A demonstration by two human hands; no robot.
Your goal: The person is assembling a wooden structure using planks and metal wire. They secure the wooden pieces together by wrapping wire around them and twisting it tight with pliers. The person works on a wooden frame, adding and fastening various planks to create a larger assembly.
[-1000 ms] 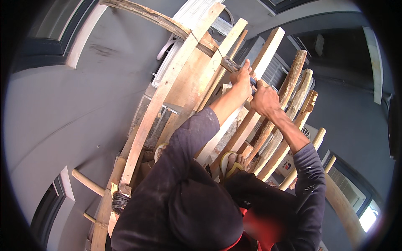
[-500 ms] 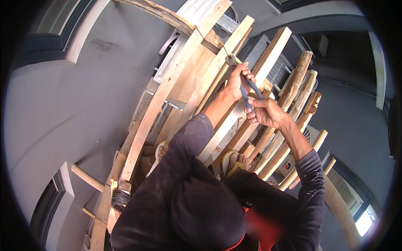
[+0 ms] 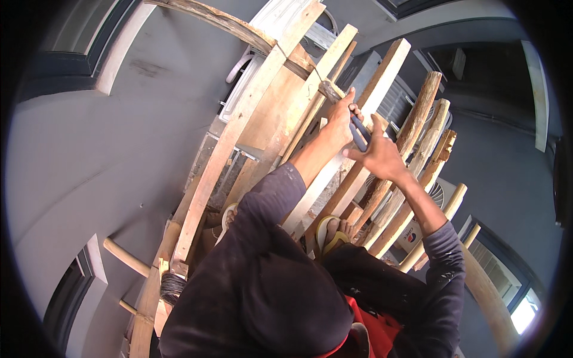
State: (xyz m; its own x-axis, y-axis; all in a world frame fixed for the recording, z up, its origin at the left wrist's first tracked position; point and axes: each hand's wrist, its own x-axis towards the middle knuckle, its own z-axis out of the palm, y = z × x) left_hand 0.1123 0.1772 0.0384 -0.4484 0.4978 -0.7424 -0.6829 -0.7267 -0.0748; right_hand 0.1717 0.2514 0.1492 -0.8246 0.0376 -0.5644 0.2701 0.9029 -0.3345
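Observation:
My left hand [image 3: 341, 122] is closed round a pair of pincers [image 3: 360, 132] just behind their metal head, thumb laid along it. The blue-grey handles lie close together and point down to the right. At the handle ends my right hand [image 3: 383, 156] is spread, thumb and forefinger apart on either side; whether it touches them I cannot tell. A thin wire [image 3: 319, 74] runs from the pale timber [image 3: 325, 64] to the pincers' jaws. Exactly what the jaws grip is too small to make out.
Long timbers and round poles [image 3: 425, 110] rise side by side ahead and to the right. A rough crosspiece [image 3: 224, 22] spans the upper left. Dark wire is coiled [image 3: 172, 287] at the lower left. White outdoor air-conditioner units [image 3: 413, 234] stand below. My sandalled foot [image 3: 332, 234] rests among the boards.
The pincers' handles have come together from a wide V. My right hand has loosened from the handles and spread its fingers. The left hand keeps its hold.

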